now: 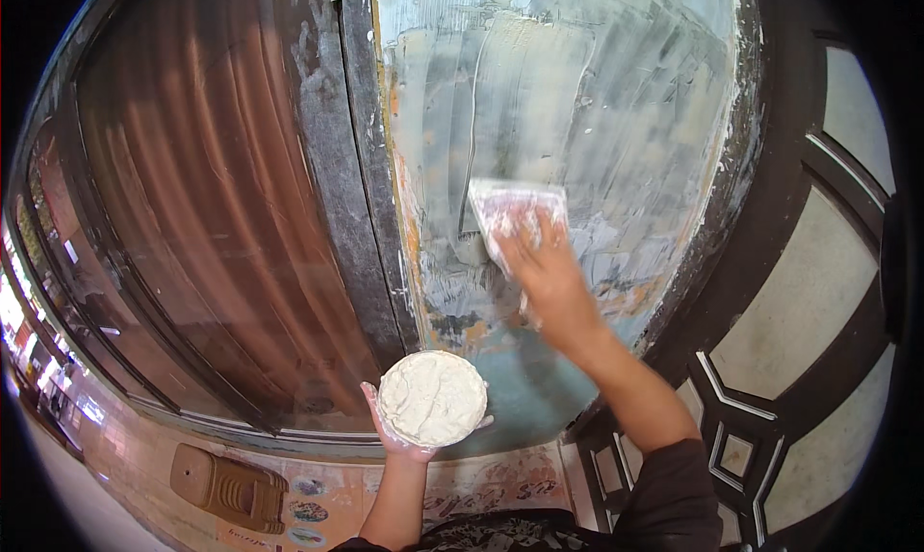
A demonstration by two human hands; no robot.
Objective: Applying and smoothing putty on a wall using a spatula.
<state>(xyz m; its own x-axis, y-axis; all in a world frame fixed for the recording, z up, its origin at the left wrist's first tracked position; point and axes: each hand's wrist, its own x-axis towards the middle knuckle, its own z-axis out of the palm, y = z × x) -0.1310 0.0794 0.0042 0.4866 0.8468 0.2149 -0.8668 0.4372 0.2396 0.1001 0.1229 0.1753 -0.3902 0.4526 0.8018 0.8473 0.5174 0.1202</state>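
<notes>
My right hand (547, 268) grips a wide, flat putty spreader (515, 201) smeared with white paste, its broad edge at the wall (539, 100). Long streaks of pale filler cover that grey-green wall, with orange and dark patches along its lower part. Lower down, my left hand (409, 444) supports a round tub (433, 399) from beneath, fingers around its side. Thick off-white putty fills the tub nearly to the rim. Some white paste sticks to the fingers of both hands.
Left of the wall, a dark frame (337, 157) borders a glass pane with brown curtains (192, 167) behind it. To the right stands a dark door (780, 263) with pale panels. A brown plastic stool (229, 487) lies on the floor, beside a printed sheet (385, 485).
</notes>
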